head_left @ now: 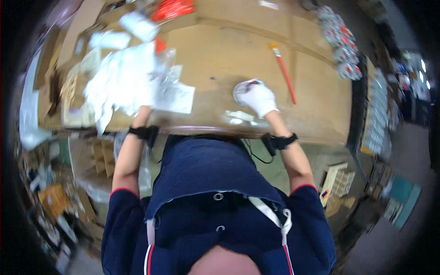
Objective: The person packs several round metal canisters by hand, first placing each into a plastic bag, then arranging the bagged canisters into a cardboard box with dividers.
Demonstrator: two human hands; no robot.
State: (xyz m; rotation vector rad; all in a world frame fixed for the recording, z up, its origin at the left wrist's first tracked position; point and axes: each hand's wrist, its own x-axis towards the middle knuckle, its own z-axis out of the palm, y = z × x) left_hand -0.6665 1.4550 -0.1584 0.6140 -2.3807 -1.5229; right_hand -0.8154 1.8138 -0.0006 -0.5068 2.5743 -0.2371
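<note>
My right hand (pixel 260 98), in a white glove, is closed around a small round silvery object (pixel 239 94) near the table's front edge. Its fingers cover most of that object, so the exact kind does not show. My left hand (pixel 147 95) reaches into a bright heap of white paper or cloth (pixel 121 78); its glove blends into the heap and the fingers cannot be made out. Beside it lie a printed white sheet (pixel 181 98) and crumpled clear plastic (pixel 168 71). Just in front of my right wrist rests a small whitish strip (pixel 240 115).
A brush with a red handle (pixel 286 75) lies on the cardboard-covered table (pixel 215 50). White rolls (pixel 139 26) and a red plastic bag (pixel 174 9) are at the back left. Several silvery, red-marked items (pixel 340 41) line the right edge. A divided carton (pixel 94 158) stands below left.
</note>
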